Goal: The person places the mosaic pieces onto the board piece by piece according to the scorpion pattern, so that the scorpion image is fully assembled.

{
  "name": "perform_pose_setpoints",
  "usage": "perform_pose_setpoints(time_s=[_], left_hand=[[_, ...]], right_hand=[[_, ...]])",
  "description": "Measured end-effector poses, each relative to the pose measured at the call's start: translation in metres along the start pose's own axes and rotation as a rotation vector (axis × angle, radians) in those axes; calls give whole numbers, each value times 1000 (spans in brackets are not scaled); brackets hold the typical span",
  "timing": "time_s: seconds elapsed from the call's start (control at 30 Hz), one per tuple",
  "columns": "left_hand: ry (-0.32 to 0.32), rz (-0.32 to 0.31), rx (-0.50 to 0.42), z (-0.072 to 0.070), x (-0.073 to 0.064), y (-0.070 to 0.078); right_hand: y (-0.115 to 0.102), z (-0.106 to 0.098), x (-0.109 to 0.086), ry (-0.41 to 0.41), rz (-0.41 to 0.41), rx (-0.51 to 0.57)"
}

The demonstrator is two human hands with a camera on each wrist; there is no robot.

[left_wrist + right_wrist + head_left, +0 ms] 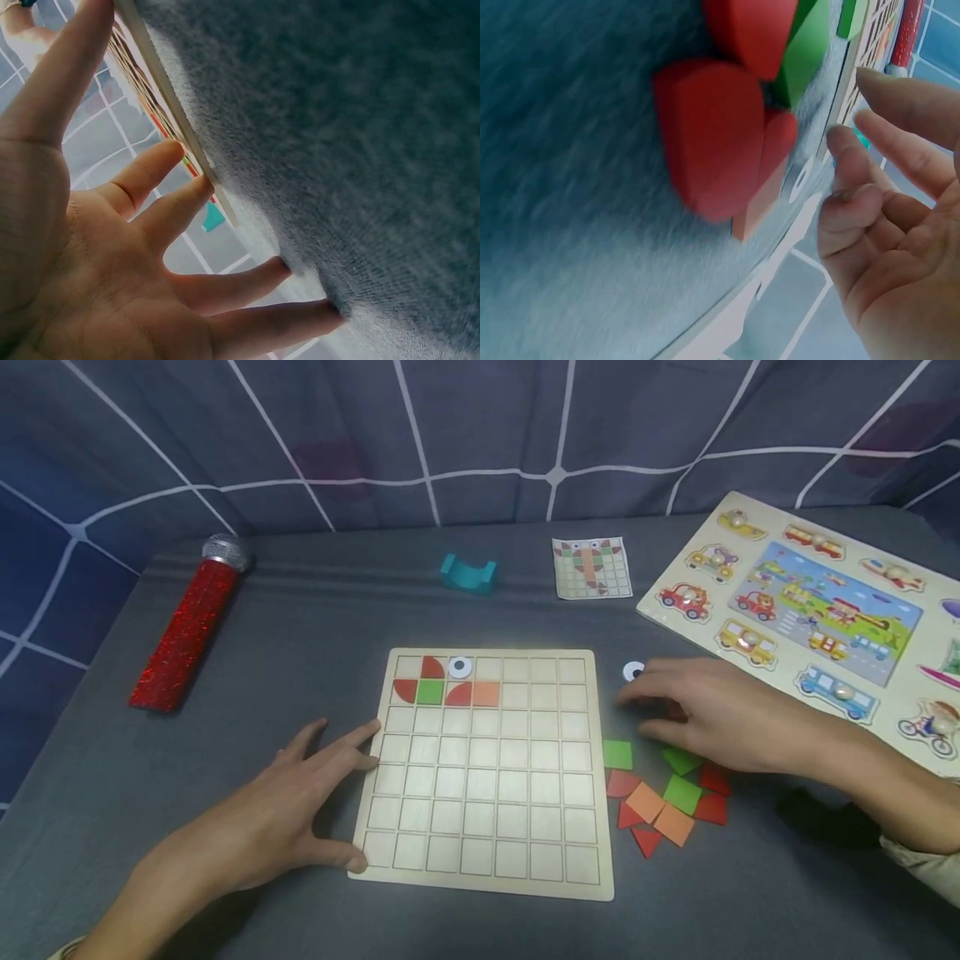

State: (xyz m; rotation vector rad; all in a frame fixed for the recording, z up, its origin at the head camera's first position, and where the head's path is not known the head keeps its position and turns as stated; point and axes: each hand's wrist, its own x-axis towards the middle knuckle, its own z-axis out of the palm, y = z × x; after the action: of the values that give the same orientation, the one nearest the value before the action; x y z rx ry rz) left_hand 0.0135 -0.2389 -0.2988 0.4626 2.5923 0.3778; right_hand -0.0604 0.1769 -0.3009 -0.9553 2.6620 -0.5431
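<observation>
A square wooden grid board lies on the grey table. In its upper left cells sit red rounded pieces, a green square, an orange square and a white eye disc. My left hand is spread along the board's left edge, with the thumb at the near corner. Fingers slightly bent and holding nothing visible, my right hand hovers over the loose pieces to the right. Another eye disc is beside its fingertips. Red pieces lie below the hand in the right wrist view.
Loose green, orange and red pieces lie right of the board. Behind it are a teal arch-shaped block and a small printed pattern card. A vehicle puzzle occupies the right; a red microphone, the left.
</observation>
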Motion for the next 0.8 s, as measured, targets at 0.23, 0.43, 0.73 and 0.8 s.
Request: perform_pose_setpoints(time_s=[0.23, 0.43, 0.73, 0.8], left_hand=[[1, -2, -2, -1, 0, 1], [15, 12, -6, 0, -4, 0], [31, 30, -1, 2, -3, -2], [23, 17, -3, 1, -3, -1]], right_hand=[[12, -4, -17, 10, 40, -19], [19, -1, -26, 7, 69, -82], [29, 4, -32, -43, 125, -70], [29, 5, -32, -43, 125, -65]])
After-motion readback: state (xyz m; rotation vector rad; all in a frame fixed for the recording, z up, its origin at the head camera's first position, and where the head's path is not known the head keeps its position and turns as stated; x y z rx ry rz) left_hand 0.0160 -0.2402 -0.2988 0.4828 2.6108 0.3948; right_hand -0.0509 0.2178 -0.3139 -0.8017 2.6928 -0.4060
